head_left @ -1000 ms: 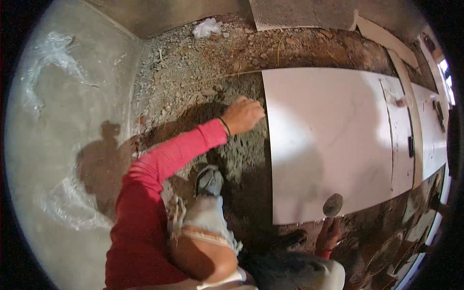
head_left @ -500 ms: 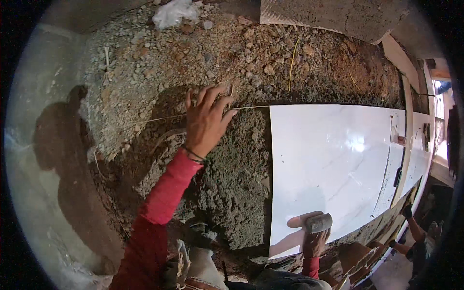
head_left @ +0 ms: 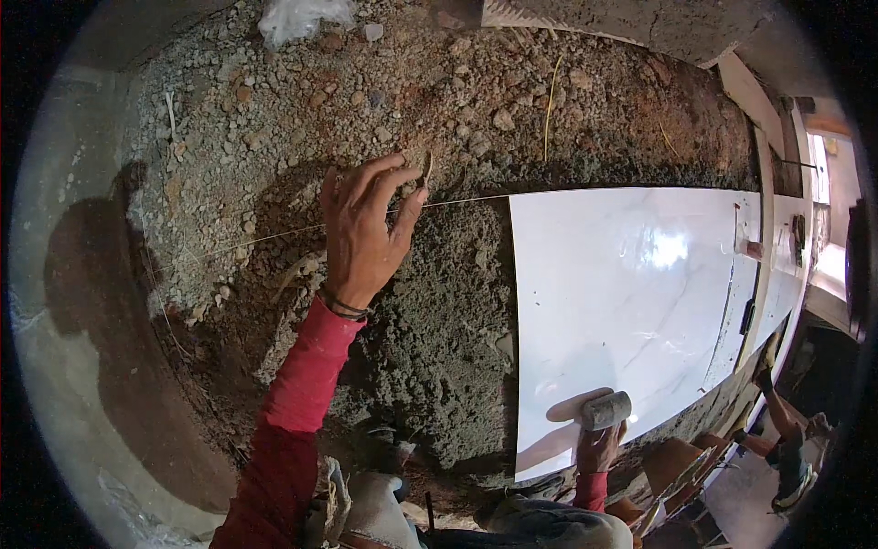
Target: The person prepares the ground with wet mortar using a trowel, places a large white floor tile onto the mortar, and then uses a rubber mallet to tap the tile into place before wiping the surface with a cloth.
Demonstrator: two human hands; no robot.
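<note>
Grey mortar [head_left: 439, 357] and gravel [head_left: 265, 110] floor the room around one large white tile [head_left: 622, 284]. At the tile's near edge, the right hand [head_left: 597, 448] is closed round one mallet [head_left: 607, 411], its head lying crosswise over the tile. The left hand [head_left: 361, 229], farther from the mallet, hangs left of the tile, fingers parted; I cannot tell whether it pinches the one sliver [head_left: 426, 170] at its tips. One string [head_left: 471, 199] runs left from the tile's far-left corner past that hand; one plastic bag [head_left: 304, 16] lies farther beyond.
</note>
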